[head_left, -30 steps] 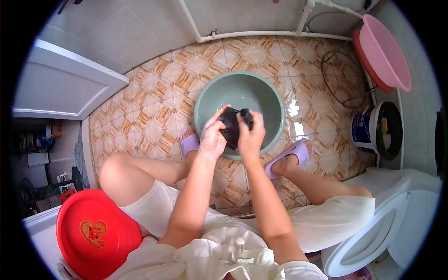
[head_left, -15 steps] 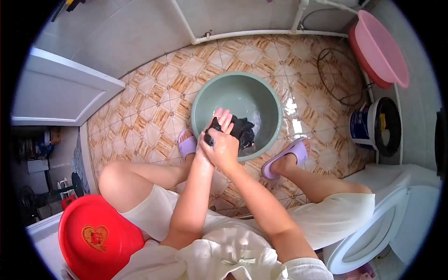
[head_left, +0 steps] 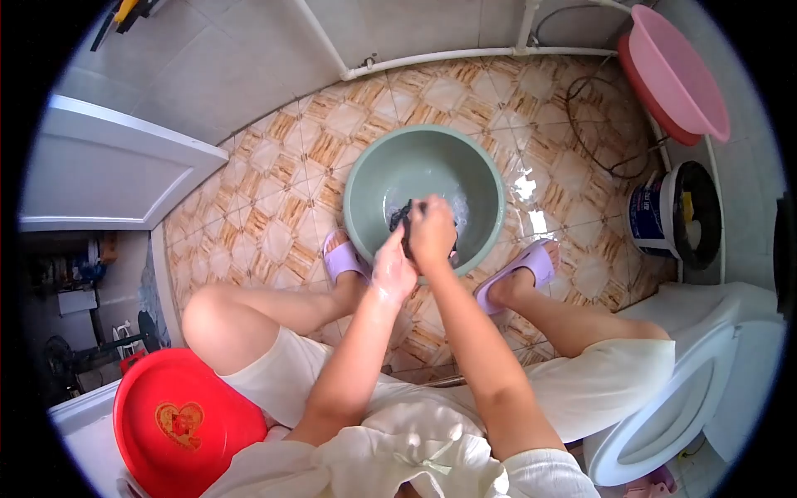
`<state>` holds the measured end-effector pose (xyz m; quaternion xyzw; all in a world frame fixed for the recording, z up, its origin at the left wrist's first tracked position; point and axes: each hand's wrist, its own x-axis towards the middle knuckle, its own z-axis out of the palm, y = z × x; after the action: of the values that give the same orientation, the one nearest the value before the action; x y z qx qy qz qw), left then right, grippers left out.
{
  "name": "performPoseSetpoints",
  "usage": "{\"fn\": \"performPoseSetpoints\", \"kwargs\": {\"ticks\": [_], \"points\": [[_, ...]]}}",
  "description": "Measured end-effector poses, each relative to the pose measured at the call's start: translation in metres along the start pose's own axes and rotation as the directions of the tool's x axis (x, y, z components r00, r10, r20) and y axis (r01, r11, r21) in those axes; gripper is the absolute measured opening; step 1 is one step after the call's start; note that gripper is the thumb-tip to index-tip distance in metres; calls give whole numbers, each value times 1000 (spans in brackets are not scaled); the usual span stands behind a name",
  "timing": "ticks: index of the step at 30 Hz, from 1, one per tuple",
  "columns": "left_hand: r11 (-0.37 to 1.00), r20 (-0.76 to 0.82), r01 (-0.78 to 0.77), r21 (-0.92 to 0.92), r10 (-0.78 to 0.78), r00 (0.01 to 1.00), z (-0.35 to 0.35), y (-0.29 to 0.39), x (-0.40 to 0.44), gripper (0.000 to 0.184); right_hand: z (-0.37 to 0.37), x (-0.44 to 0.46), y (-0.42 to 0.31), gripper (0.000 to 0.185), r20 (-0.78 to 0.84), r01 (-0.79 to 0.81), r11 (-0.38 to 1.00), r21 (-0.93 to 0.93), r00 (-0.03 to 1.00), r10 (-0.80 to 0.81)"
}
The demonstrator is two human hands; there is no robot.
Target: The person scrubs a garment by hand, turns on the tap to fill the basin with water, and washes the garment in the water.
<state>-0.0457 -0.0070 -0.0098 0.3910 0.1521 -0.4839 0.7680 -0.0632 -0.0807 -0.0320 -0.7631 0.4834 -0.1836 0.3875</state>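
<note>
A wet black cloth is bunched between my hands over the grey-green basin. My right hand is closed over the cloth from above, fingers curled. Just below and to its left, my left hand grips the near part of it, thumb pointing up. Both hands partly cover the cloth, so its shape is hidden. Suds cling to my left wrist, and a little foamy water shows inside the basin.
A red basin stands at my left, and a white toilet at my right. Pink basins lean on the right wall above a bucket. A hose lies on the wet tiled floor; a white door is at left.
My left hand's outstretched fingers have turned down and closed around the cloth. My right hand has moved up and right, and the cloth is now gathered beneath it.
</note>
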Motion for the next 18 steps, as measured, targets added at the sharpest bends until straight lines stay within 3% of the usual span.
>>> {"fn": "performPoseSetpoints", "kwargs": {"ticks": [2,4,5,6,7,8,9,10,11,12,14,15,16,17,18], "points": [[999,113,-21,-43,26,993,-5,2,7,37,11,7,18,18,7,26,945,326,1000,-30],[988,108,56,-144,-41,993,-15,14,17,44,3,-22,-1,23,55,157,800,579,971,-231],[988,28,-69,-141,73,997,-14,21,19,51,2,-22,-1,23,57,154,803,576,972,-227],[994,110,-89,-65,96,989,-29,27,21,52,1,-20,-1,26,68,218,857,467,958,-280],[993,368,-69,-100,102,924,-36,26,26,50,0,-19,-1,29,87,280,893,354,940,-329],[990,597,-43,-131,114,794,-43,24,29,48,1,-17,-2,32,117,341,909,238,919,-376],[995,383,-18,-97,54,922,-28,23,17,46,2,-15,-4,34,152,406,905,123,894,-422],[998,146,12,-68,-2,989,-11,19,4,44,4,-10,-7,37,188,471,882,10,866,-464],[995,144,-97,24,93,985,-14,13,6,40,14,-1,4,38,59,407,913,-42,913,-404],[991,72,-106,76,101,992,-1,15,-3,38,12,5,3,39,-35,234,962,138,972,-231],[995,59,-96,-40,98,993,-6,15,2,40,16,-7,-3,40,-20,264,963,60,965,-263],[984,195,-142,-105,160,968,-17,16,11,43,-2,-17,-21,43,255,174,923,343,929,-270],[968,320,-177,-175,226,920,-29,22,17,47,25,-50,-23,43,38,334,864,378,926,-375],[982,414,-102,-159,160,896,-35,36,17,50,12,-55,-36,42,7,366,854,371,918,-397],[982,413,-100,-157,157,897,-34,32,16,50,-2,-58,-49,42,-25,398,842,363,908,-418]]}}
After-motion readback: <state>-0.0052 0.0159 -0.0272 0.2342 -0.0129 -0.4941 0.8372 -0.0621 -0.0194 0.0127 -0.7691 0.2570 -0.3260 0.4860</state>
